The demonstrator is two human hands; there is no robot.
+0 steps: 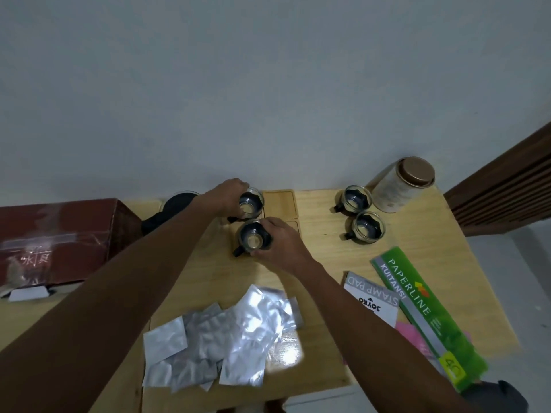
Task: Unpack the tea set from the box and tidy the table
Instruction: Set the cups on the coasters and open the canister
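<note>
Near cup (252, 239), handle lower-left.

teapot (176, 205) perhaps, behind left forearm (167, 242)

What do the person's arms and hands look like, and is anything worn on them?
Both arms are bare along their whole visible length: no sleeves show. The left hand and right hand are bare too, with no gloves. No watch, ring or bracelet can be seen, and no markings show.
</note>
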